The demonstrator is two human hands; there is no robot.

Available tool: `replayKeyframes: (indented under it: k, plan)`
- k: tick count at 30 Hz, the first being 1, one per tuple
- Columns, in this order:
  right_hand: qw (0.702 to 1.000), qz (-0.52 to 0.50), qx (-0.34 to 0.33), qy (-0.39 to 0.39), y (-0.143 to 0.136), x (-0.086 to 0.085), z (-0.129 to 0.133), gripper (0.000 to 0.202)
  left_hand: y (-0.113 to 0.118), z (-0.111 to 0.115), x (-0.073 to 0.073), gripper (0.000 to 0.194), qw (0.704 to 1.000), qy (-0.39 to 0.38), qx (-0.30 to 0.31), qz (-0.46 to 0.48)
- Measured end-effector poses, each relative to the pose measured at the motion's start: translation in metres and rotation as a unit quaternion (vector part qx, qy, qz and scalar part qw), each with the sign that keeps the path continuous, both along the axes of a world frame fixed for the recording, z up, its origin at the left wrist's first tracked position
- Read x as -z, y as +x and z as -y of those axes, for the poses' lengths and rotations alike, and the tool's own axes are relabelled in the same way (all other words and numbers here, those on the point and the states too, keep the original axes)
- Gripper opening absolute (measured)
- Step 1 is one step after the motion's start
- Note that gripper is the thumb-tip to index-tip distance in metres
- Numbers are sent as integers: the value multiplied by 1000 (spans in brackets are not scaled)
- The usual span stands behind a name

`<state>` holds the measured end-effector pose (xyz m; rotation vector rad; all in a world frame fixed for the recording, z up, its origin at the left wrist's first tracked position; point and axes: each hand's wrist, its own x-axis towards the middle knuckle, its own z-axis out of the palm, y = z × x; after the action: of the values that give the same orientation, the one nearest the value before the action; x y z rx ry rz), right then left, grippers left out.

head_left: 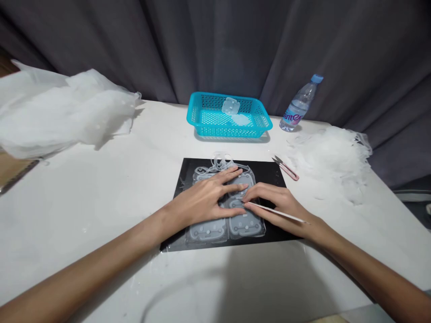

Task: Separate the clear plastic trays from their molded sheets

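A clear molded plastic sheet (247, 225) with several rounded shapes lies on a black mat (276, 235). My left hand (210, 196) rests flat on the sheet, fingers spread and pointing right. Close to its fingertips, my right hand (276, 204) pinches a thin white stick-like tool (281, 212), whose tip end meets the sheet near the middle. The very tip is too small to make out. Curled clear strips (220, 161) stick up at the sheet's far edge.
Beyond the mat stands a blue basket (232, 131) holding a clear molded piece (230, 106). A water bottle (296, 107) and pink-handled snips (287, 169) are to its right. White plastic heaps lie left (67, 110) and right (332, 154). A dark curtain hangs behind.
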<state>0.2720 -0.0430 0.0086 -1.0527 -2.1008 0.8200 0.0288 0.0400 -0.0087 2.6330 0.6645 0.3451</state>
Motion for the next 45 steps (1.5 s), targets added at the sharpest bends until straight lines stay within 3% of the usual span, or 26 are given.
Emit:
replayKeyframes:
  k: [15, 25, 31, 39, 45]
  plan:
    - [988, 73, 8, 136, -8, 6, 3, 8, 1, 0, 9, 64, 1000, 20, -3, 22]
    - [981, 120, 15, 152, -8, 2, 7, 9, 3, 0, 8, 63, 1000, 11, -6, 25]
    - [993, 52, 29, 97, -6, 0, 7, 6, 2, -1, 9, 62, 999, 6, -3, 34]
    - [989, 77, 25, 127, -10, 6, 6, 10, 2, 0, 11, 62, 999, 14, -4, 36]
    - [977, 66, 94, 178, -7, 6, 9, 18, 3, 0, 8, 66, 1000, 9, -11, 25]
